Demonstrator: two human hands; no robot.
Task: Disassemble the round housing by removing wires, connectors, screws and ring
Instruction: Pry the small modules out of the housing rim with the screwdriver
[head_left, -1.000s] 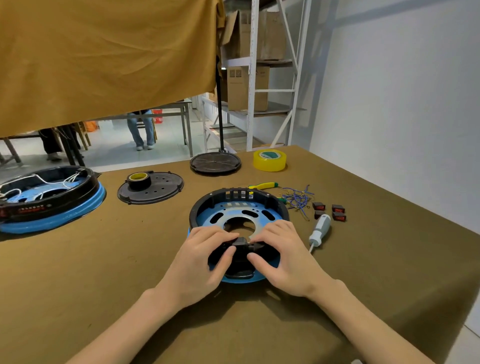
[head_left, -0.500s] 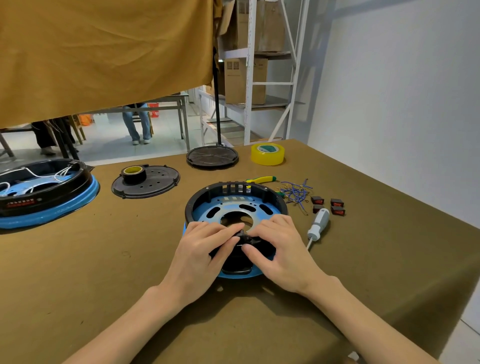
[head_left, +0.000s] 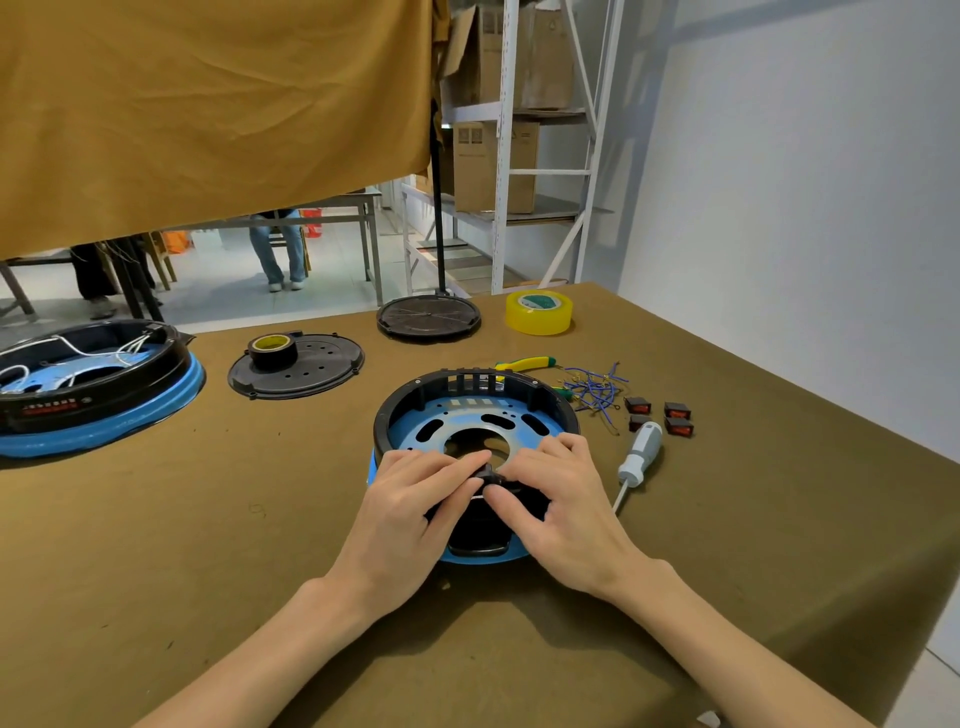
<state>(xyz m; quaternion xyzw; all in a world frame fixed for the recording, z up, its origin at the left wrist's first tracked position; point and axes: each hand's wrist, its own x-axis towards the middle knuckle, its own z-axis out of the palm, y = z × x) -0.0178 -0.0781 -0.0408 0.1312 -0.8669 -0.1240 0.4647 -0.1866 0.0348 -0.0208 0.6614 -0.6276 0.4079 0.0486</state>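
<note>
On the brown-covered table (head_left: 156, 545), near its front edge, sits the round housing (head_left: 475, 410), a black ring wall over a blue slotted plate. Both hands rest on its near rim: the left hand (head_left: 410, 512) and the right hand (head_left: 561, 509) each curl thumb and fingers around a small black part (head_left: 488, 475) at the rim, pinching it between them. Just right of the housing lies a screwdriver (head_left: 640, 456) with a grey handle, its tip pointing toward the person. Beyond it are four small black-and-red switches (head_left: 660, 415), a tangle of blue wires (head_left: 595, 387) and yellow-handled pliers (head_left: 522, 362). Farther back stand a roll of yellow tape (head_left: 539, 312), a black round cover (head_left: 428, 317), and a black disc (head_left: 311, 371) carrying a dark tape roll (head_left: 272, 349). At far left sits a second housing (head_left: 93, 384) with white wires inside.
</note>
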